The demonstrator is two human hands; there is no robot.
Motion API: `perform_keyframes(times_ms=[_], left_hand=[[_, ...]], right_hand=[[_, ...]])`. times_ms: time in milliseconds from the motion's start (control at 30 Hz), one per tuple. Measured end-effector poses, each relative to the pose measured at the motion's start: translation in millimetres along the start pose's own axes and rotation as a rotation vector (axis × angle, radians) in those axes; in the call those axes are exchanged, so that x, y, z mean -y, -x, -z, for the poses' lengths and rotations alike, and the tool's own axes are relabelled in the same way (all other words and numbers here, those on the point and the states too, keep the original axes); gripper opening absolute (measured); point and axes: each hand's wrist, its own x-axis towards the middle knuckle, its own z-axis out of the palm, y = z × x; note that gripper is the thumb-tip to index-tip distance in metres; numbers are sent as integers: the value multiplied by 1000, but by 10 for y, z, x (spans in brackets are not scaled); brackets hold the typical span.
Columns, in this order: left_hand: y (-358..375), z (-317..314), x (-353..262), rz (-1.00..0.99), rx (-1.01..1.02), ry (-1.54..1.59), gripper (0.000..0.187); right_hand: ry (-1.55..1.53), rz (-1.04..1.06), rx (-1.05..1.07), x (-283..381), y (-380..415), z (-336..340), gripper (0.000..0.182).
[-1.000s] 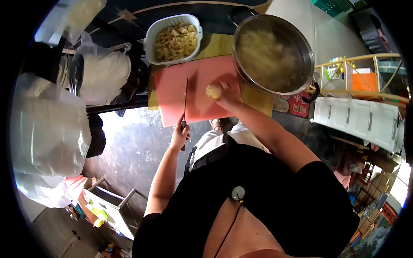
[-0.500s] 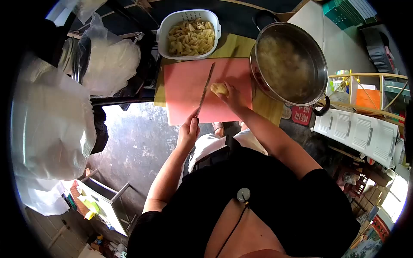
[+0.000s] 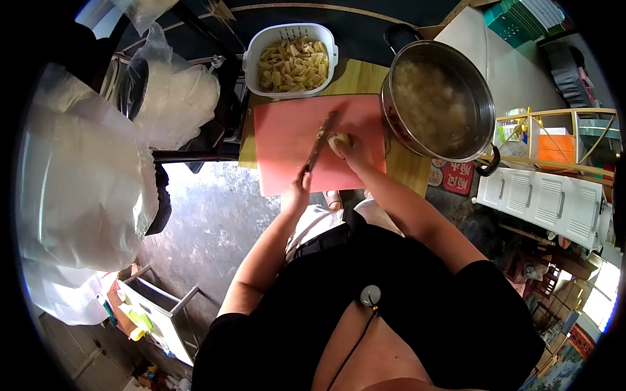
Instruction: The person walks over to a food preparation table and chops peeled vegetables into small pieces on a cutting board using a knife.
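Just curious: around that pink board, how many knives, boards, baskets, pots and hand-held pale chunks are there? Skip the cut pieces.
Knife, in the left hand: 1
Pink board: 1
White basket: 1
Pot: 1
Pale chunk, in the right hand: 1
Total: 5

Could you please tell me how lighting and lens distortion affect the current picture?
Head view: glare whitens part of the patchy grey floor; a soft shadow darkens part of the pink rectangular cutting board; wide-angle distortion bows the outer surroundings, and the corners go black.
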Motion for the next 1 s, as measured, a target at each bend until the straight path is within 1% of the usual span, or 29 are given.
perform_keyframes(times_ms=[67, 100, 167, 267, 333, 367, 400, 467, 567, 667, 767, 800, 867, 967, 1000], left_hand=[[-85, 100, 119, 351, 288, 498, 45], [-50, 190, 32, 350, 291, 570, 48], [28, 314, -63, 253, 282, 599, 46], [151, 411, -178, 115, 272, 606, 43], [175, 336, -131, 63, 289, 637, 42], [115, 296, -127, 213, 423, 599, 45], [90, 216, -137, 259, 425, 533, 47], [83, 153, -108, 153, 338, 375, 39], [77, 66, -100, -85, 149, 68, 42], [108, 121, -268, -116, 57, -59, 41], [-33, 13, 41, -75, 55, 10, 41], [-70, 21, 162, -31, 121, 148, 41], [25, 293, -80, 196, 243, 385, 39], [124, 386, -168, 117, 241, 578, 38], [124, 402, -191, 113, 271, 575, 40]], right_hand=[[-203, 6, 42, -273, -96, -109, 44], [-229, 27, 68, -354, -147, -124, 43], [-287, 68, 117, -436, -224, -144, 42], [-455, -48, 174, -277, -101, -16, 39], [-450, -106, 131, -234, -67, -18, 38], [-448, -135, 113, -225, -52, -32, 38], [-415, -121, 89, -268, -59, -70, 37], [-352, -85, 34, -366, -139, -154, 35], [-429, -141, 15, -413, -125, -198, 32], [-600, -314, 38, -532, -240, -335, 34], [-898, -432, 84, -129, 72, -116, 39], [-851, -361, 95, -112, 98, -87, 40], [-761, -225, 113, -112, 136, -35, 43], [-689, -255, 143, -40, 149, 40, 43], [-701, -253, 120, -44, 129, 34, 42]])
